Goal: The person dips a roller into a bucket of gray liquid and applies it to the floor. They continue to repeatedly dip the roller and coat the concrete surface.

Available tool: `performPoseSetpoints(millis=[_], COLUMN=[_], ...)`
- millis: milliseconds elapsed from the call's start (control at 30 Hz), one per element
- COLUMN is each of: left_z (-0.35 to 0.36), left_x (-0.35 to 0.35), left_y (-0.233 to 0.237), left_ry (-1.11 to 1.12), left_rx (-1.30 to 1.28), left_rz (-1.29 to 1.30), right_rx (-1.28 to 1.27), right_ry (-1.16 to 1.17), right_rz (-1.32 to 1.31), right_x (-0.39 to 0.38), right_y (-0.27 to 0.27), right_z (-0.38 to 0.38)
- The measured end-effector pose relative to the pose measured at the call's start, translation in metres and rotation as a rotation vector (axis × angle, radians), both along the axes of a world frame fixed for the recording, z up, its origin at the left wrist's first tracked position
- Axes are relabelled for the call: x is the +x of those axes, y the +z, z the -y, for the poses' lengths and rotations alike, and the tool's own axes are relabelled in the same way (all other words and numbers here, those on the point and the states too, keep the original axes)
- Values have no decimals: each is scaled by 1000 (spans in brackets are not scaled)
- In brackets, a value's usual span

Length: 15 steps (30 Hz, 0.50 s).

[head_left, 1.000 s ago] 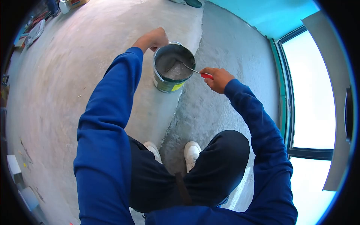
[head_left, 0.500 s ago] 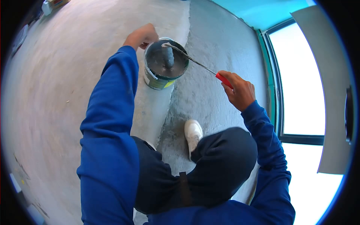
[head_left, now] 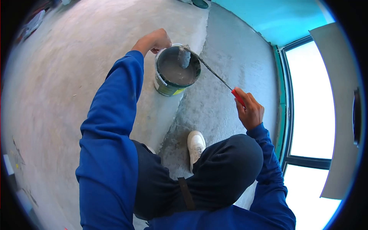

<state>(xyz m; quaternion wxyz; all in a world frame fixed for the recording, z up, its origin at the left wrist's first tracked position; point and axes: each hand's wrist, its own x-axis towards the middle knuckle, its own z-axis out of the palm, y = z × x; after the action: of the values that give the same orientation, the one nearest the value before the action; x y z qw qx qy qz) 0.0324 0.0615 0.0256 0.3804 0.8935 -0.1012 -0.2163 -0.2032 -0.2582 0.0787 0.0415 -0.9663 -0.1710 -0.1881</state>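
A bucket [head_left: 166,89] of grey liquid [head_left: 172,73] stands ahead of me on the floor. My left hand [head_left: 158,40] is closed at its far left rim, around the white bail handle [head_left: 157,69]; the fingers' undersides are hidden. In my right hand [head_left: 251,110] is the red grip [head_left: 238,97] of a paint roller, pinched between thumb and fingers. Its thin, grey-smeared rod runs left to the bucket. The grey-coated roller sleeve [head_left: 184,59] hangs inside the far right part of the bucket, its lower end at the liquid.
Under the bucket runs a border between paler floor [head_left: 96,84] on the left and darker grey floor [head_left: 226,69] on the right. Along the right are a teal wall [head_left: 260,17] and a bright framed window [head_left: 310,103]. My white shoe [head_left: 196,143] is below the bucket.
The view has shifted, so the bucket and both hands sit lower and farther right. Within the bucket, the roller sleeve has moved toward the far right rim. Both hands keep their holds.
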Motion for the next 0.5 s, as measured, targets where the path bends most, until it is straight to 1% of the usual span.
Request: performPoseSetpoints(millis=[33, 133, 233, 333, 433, 500], left_z=[0, 3, 4, 6, 6, 8], left_x=[-1, -4, -5, -10, -4, -5], left_y=[2, 6, 10, 14, 10, 13], left_ry=[2, 17, 33, 40, 21, 46], left_rx=[-5, 30, 56, 64, 100, 112], left_rz=[-5, 11, -16, -15, -41, -74], right_rx=[5, 155, 414, 732, 1048, 1161], right_ry=[6, 47, 9, -60, -122, -98], right_rz=[3, -25, -174, -518, -891, -1021], right_x=[2, 6, 8, 15, 24, 29], right_y=[-2, -9, -29, -40, -33, -39], right_z=[3, 5, 15, 30, 39, 48])
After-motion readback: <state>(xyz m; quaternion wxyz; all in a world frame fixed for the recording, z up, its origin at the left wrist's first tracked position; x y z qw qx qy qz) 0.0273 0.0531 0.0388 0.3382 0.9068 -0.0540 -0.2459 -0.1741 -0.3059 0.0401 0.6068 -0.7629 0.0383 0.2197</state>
